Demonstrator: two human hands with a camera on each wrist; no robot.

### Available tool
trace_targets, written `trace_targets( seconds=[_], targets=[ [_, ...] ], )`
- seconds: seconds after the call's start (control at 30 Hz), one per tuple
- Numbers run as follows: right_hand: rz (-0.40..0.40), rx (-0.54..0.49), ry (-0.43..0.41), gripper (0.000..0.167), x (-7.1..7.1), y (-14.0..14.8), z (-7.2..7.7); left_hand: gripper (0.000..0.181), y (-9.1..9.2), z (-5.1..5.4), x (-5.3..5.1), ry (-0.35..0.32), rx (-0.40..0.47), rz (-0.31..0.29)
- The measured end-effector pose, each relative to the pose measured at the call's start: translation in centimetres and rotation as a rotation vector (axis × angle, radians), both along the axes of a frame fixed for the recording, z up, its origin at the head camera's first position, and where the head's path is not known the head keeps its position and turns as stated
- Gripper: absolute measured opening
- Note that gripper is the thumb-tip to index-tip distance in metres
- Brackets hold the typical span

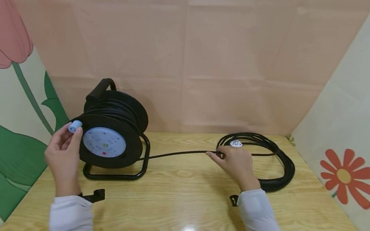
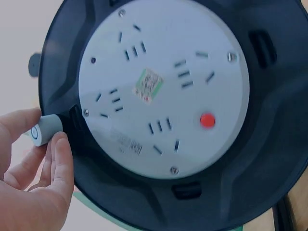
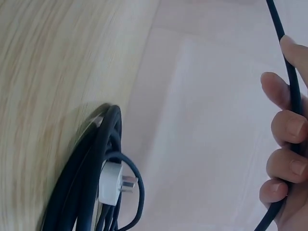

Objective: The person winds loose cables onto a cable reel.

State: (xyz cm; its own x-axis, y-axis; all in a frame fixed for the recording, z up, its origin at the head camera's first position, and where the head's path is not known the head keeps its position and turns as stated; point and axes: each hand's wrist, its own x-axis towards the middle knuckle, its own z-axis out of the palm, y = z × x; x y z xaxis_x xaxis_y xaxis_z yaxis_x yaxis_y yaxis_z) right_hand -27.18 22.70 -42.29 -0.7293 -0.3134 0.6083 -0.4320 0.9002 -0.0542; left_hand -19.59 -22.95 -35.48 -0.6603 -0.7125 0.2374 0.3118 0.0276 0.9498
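Note:
A black cable reel [image 1: 112, 135] with a pale socket face [image 2: 163, 91] stands upright on its tube frame at the left. My left hand [image 1: 64, 149] pinches the light blue crank knob [image 1: 75, 125] at the reel's rim between thumb and fingers. From the reel's lower side a black cable [image 1: 178, 153] runs to the right. My right hand [image 1: 237, 164] holds that cable, its fingers curled round it in the right wrist view [image 3: 288, 154]. Beyond this hand lies a loose coil of cable [image 1: 285, 172], with a white plug [image 3: 110, 183] among its loops.
The wooden table [image 1: 163, 209] meets a pink backdrop [image 1: 209, 59] at the back. Flower-patterned panels [image 1: 354, 108] flank both sides. A black strap end [image 1: 95, 195] sticks out by the left wrist, another [image 1: 233, 200] by the right.

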Motion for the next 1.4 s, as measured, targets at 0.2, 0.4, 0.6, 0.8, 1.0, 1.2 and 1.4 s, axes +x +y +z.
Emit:
trace_targets(
  seconds=[0.2, 0.4, 0.6, 0.8, 1.0, 1.2, 1.4],
  targets=[
    [0.022, -0.006, -0.067, 0.039, -0.1, -0.6, -0.3, 0.041, 1.1, 0.4, -0.2, 0.029, -0.012, -0.027],
    [0.019, -0.015, -0.125, 0.026, -0.5, -0.5, -1.1, 0.04, 1.7, 0.5, -0.3, 0.074, 0.0, -0.038],
    [-0.054, -0.083, -0.211, 0.038, -0.6, 0.1, -1.6, 0.039, 2.4, 0.6, -0.5, 0.133, -0.023, -0.061],
    [-0.001, -0.085, -0.236, 0.04, -0.7, 0.2, -1.7, 0.039, 3.1, 0.6, -0.4, 0.095, -0.168, -0.038],
    [0.022, -0.059, -0.224, 0.03, -0.9, 0.0, -1.7, 0.038, 3.6, 0.5, -0.3, 0.104, -0.253, -0.026],
    [-0.015, -0.061, -0.254, 0.034, -1.0, 0.1, -1.8, 0.036, 4.4, 0.2, -0.7, 0.195, -0.292, -0.05],
    [0.011, -0.075, -0.272, 0.043, -1.1, 0.1, -1.9, 0.031, 5.5, 0.0, -0.8, 0.228, -0.356, -0.066]
  ],
)
